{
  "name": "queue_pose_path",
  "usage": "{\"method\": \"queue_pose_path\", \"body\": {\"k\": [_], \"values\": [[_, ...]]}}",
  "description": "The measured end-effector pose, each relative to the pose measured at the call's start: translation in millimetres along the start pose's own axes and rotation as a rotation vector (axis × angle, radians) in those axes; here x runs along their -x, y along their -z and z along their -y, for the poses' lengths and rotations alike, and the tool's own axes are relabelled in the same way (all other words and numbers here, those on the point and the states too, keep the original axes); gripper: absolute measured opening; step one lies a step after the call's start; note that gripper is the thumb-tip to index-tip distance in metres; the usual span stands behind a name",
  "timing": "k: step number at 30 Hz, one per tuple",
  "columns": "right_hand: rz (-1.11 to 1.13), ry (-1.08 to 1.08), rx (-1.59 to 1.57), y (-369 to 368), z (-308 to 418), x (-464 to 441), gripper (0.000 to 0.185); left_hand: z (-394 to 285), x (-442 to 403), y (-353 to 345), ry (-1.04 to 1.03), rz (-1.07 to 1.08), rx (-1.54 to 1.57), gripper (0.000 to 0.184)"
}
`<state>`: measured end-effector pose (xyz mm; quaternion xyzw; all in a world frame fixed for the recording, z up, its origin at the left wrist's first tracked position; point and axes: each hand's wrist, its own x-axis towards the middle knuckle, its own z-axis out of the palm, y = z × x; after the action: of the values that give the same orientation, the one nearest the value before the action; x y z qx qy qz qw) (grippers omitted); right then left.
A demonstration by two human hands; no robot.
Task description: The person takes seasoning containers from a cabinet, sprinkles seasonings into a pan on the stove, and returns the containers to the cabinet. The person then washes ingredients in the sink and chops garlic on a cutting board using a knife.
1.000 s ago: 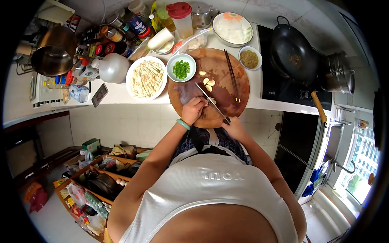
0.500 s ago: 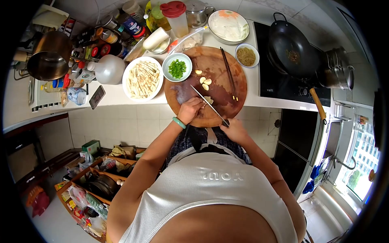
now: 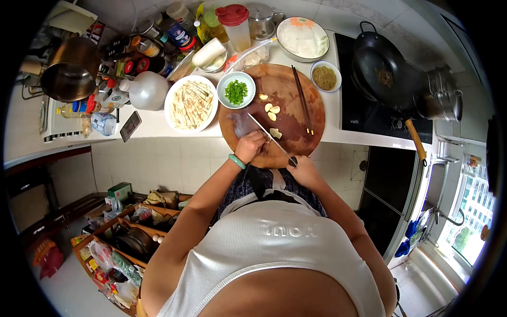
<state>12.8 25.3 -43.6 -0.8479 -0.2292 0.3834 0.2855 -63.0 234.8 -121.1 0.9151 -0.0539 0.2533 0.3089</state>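
My right hand (image 3: 303, 171) is closed around the dark handle of a knife (image 3: 269, 136), whose blade slants up and left across the near part of a round wooden cutting board (image 3: 302, 150). My left hand (image 3: 252, 147), a green bangle at its wrist, rests on the board beside the blade, its fingers bent together; whatever they pinch is hidden. Just beyond the blade lie pale cut pieces of garlic (image 3: 275, 133). Several peeled garlic cloves (image 3: 274, 109) sit farther up the board. A bowl of chopped green onion (image 3: 236, 92) stands on the board's far left.
Chopsticks (image 3: 302, 100) lie on the board's right side. Left of it stands a plate of pale strips (image 3: 190, 103); behind are a floral bowl (image 3: 302, 38) and red-lidded jug (image 3: 233, 26). A small bowl (image 3: 326, 77) is beside the stove, which holds a black wok (image 3: 379, 68).
The view has shifted slightly, so the counter appears a little lower and farther right. The knife and both hands keep nearly the same place on the board; the cut garlic shows more clearly.
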Motion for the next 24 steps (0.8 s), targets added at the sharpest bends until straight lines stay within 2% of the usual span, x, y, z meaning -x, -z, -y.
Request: {"method": "queue_pose_path", "body": {"k": [2, 7, 10, 12, 18, 20, 24], "values": [[0.075, -0.058, 0.023, 5.6, 5.1, 7.3, 0.024, -1.8, 0.8, 1.5, 0.014, -0.003, 0.002, 0.011], [0.026, -0.030, 0.035, -8.0, -11.5, -10.9, 0.023, 3.2, 9.8, -5.1, 0.034, 0.003, 0.003, 0.018], [0.046, -0.029, 0.039, 4.7, 4.4, -2.7, 0.022, 1.2, 8.6, -4.1, 0.053, 0.007, -0.003, 0.018], [0.079, -0.051, 0.043, 8.7, 10.3, 2.5, 0.023, -2.8, 7.0, -3.8, 0.074, -0.071, -0.016, 0.008], [0.039, -0.071, 0.057, -6.1, -3.4, -8.4, 0.023, 1.4, 15.0, -10.6, 0.117, -0.063, -0.001, 0.012], [-0.002, 0.018, 0.064, -2.3, 1.3, -9.1, 0.023, 1.8, 16.1, -10.6, 0.129, -0.059, 0.000, 0.011], [0.073, -0.005, 0.057, 6.6, 11.0, 5.3, 0.023, -3.1, 12.9, -6.8, 0.159, -0.096, 0.006, 0.006]]}}
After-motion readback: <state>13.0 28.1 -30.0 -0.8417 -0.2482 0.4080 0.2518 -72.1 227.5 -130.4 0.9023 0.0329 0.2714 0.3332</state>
